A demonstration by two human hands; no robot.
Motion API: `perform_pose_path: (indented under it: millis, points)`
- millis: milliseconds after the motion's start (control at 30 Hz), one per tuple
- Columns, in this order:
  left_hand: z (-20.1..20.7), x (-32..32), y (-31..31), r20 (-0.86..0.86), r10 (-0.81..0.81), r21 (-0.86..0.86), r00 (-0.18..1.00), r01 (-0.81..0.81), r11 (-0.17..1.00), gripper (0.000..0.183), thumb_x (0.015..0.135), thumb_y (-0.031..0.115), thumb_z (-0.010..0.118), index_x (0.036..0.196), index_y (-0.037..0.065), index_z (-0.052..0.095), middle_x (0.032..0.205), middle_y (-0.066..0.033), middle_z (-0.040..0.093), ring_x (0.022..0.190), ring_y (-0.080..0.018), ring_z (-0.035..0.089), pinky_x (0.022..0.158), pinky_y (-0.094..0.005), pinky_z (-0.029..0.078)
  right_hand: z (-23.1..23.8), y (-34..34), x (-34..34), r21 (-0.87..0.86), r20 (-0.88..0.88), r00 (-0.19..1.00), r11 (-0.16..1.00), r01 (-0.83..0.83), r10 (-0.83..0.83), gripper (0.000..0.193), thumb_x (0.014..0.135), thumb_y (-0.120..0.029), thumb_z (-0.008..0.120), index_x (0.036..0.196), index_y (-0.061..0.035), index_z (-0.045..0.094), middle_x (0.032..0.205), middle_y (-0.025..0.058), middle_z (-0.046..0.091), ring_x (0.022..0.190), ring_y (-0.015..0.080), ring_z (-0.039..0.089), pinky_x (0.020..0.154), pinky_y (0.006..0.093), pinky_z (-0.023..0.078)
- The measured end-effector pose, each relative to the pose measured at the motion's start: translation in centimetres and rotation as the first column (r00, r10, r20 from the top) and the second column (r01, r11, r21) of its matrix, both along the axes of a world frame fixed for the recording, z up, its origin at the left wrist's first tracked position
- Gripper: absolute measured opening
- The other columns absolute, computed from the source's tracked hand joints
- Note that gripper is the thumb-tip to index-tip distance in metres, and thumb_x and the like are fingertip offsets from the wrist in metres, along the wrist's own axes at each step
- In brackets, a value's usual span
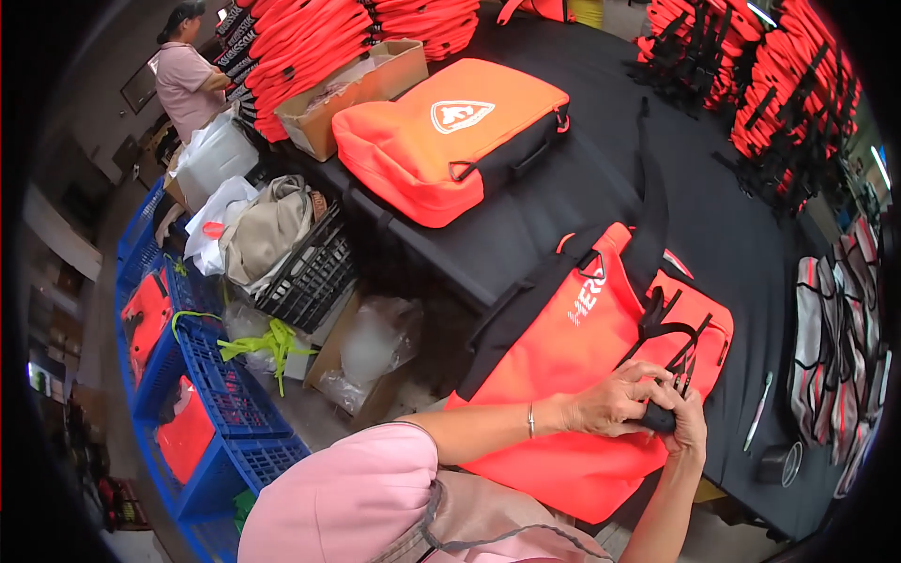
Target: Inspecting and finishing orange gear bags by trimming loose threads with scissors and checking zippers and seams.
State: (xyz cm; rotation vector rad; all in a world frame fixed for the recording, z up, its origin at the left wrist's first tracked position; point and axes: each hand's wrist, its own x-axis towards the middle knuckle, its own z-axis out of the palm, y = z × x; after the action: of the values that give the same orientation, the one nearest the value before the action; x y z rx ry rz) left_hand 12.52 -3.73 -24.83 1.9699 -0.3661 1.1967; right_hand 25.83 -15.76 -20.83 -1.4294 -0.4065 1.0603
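A bright orange-red bag (526,413) with black side panels and white lettering lies over the near table edge in front of me. My left hand (615,399), a bracelet at its wrist, is closed at the bag's right part. Touching it, my right hand (688,427) is closed too. Between them they grip a small black piece (659,418) with thin dark prongs above the fingers; it may be a buckle, but fingers hide much of it. Black straps (671,328) loop just beyond. A second, orange bag (422,141) with a white emblem lies farther back.
The table has a black cover (601,113). On its right are a toothbrush (758,413), a dark cup (779,464) and grey strips (831,347). Piled red bags (798,84) and a cardboard box (352,98) stand behind. Blue crates (225,375) and a person (188,75) are left.
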Motion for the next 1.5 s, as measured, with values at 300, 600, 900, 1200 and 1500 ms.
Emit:
perform_pose_path:
  millis: [300, 600, 900, 1200, 1500]
  points:
    - [0.7, -1.9, 1.3, -0.401, -0.203, -0.596, 0.894, -0.086, 0.799, 0.030, 0.077, 0.009, 0.083, 0.103, -0.003, 0.072, 0.099, -0.0076, 0.069, 0.084, -0.0138, 0.069, 0.072, -0.0268, 0.057, 2.8, -4.2, -5.3, 0.133, 0.494, 0.765, 0.905, 0.403, -0.413, 0.026, 0.098, -0.014, 0.061, 0.117, 0.0030, 0.066, 0.088, -0.0027, 0.061, 0.071, 0.0032, 0.053, 0.064, 0.0173, 0.045]
    - [0.7, -1.9, 0.0, -0.447, -0.229, -0.485, 0.865, -0.020, 0.874, 0.025, 0.076, -0.003, 0.078, 0.101, 0.002, 0.075, 0.109, -0.0102, 0.071, 0.090, -0.0160, 0.069, 0.078, -0.0272, 0.057, 2.5, -5.7, -8.1, 0.097, 0.723, 0.601, 0.912, 0.398, -0.339, 0.017, 0.085, -0.010, 0.076, 0.094, 0.0014, 0.068, 0.080, 0.0076, 0.067, 0.068, 0.0111, 0.062, 0.063, 0.0251, 0.050]
    - [0.5, -2.3, 0.1, -0.485, -0.228, -0.422, 0.844, 0.003, 0.907, 0.030, 0.077, -0.007, 0.076, 0.105, 0.002, 0.073, 0.109, -0.0091, 0.070, 0.093, -0.0136, 0.068, 0.081, -0.0262, 0.056, 2.7, -5.0, -7.9, 0.061, 0.862, 0.458, 0.942, 0.329, -0.216, 0.017, 0.082, -0.012, 0.078, 0.090, -0.0018, 0.067, 0.080, 0.0093, 0.069, 0.067, 0.0195, 0.065, 0.062, 0.0306, 0.052]
    - [0.6, -2.2, 0.4, -0.496, -0.207, -0.380, 0.843, 0.004, 0.925, 0.036, 0.069, -0.009, 0.072, 0.101, 0.005, 0.075, 0.106, -0.0090, 0.073, 0.089, -0.0171, 0.071, 0.074, -0.0270, 0.057, 2.9, -5.1, -7.3, 0.006, 0.766, 0.606, 0.946, 0.325, -0.214, 0.018, 0.080, -0.014, 0.079, 0.084, -0.0016, 0.066, 0.074, 0.0092, 0.067, 0.064, 0.0209, 0.066, 0.061, 0.0305, 0.052]
    - [0.1, -2.3, 0.4, -0.459, -0.224, -0.380, 0.860, 0.037, 0.924, 0.036, 0.068, -0.009, 0.072, 0.100, 0.005, 0.076, 0.104, -0.0091, 0.073, 0.087, -0.0185, 0.071, 0.074, -0.0276, 0.057, 2.6, -5.3, -7.5, -0.029, 0.876, 0.471, 0.963, 0.269, -0.106, 0.017, 0.080, -0.012, 0.079, 0.089, -0.0021, 0.068, 0.079, 0.0099, 0.069, 0.067, 0.0207, 0.067, 0.062, 0.0296, 0.053]
